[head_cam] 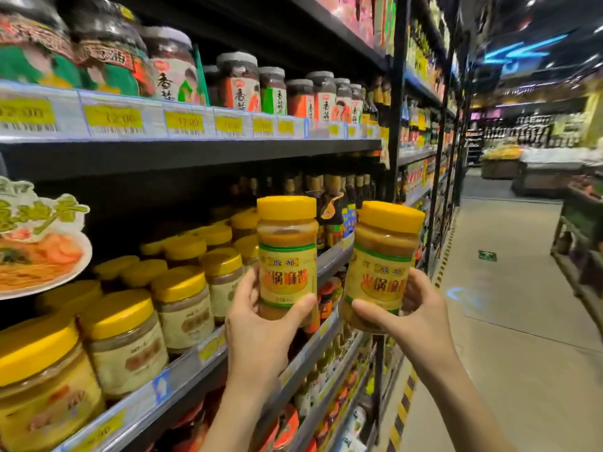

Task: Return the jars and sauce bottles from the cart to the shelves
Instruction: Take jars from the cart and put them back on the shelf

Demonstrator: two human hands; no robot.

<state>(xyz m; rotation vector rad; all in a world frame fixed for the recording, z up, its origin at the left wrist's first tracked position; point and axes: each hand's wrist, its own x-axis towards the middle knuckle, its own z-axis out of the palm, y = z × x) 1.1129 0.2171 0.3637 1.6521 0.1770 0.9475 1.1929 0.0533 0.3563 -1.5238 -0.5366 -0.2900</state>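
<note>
My left hand [257,331] grips a yellow-lidded jar of brown sauce [287,252] by its lower half, held upright in front of the middle shelf [182,370]. Beside it, my right hand [408,318] holds a second matching jar [383,256], tilted slightly to the right. Both jars hang in the air just outside the shelf edge, close to a row of the same yellow-lidded jars [182,301] standing on that shelf. The cart is out of view.
The shelf above carries dark sauce jars with grey lids [238,81] and yellow price tags. Dark sauce bottles [332,203] stand farther along the middle shelf. A cardboard noodle-bowl sign [36,252] sticks out at the left. The aisle floor [509,321] stretches to the right.
</note>
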